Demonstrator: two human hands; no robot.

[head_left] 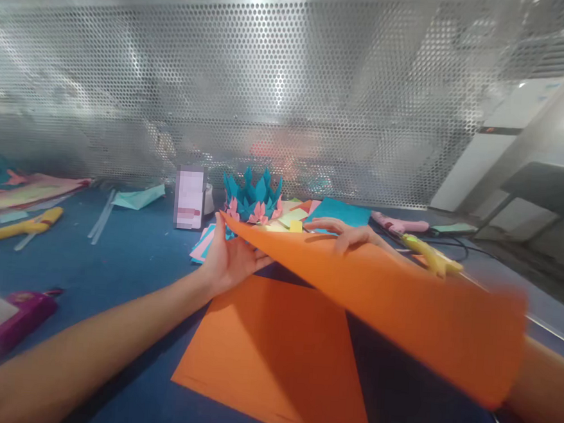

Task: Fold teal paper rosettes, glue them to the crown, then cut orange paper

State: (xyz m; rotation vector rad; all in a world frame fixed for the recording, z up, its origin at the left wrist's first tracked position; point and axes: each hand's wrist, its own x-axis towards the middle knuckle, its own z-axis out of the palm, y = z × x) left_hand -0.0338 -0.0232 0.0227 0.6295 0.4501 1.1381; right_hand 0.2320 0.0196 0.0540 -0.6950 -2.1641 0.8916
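A sheet of orange paper (391,303) hangs tilted in the air, its right end curling down and blurred. My left hand (232,263) is at its left corner, thumb upright by the tip and fingers passing behind the sheet. Over the far edge come the fingers of my right hand (352,234), one bent onto the paper; the rest of that hand is partly hidden by the sheet. Flat on the table beneath lies a second orange sheet (276,353), partly in shadow.
Beyond my hands, a blue folded-paper piece with pink flowers (253,196) stands beside a phone (189,197). Pink (401,224) and yellow (433,254) glue guns lie to the right, a yellow tool (20,225) and a magenta device (23,316) to the left. A perforated metal screen (271,95) rises behind.
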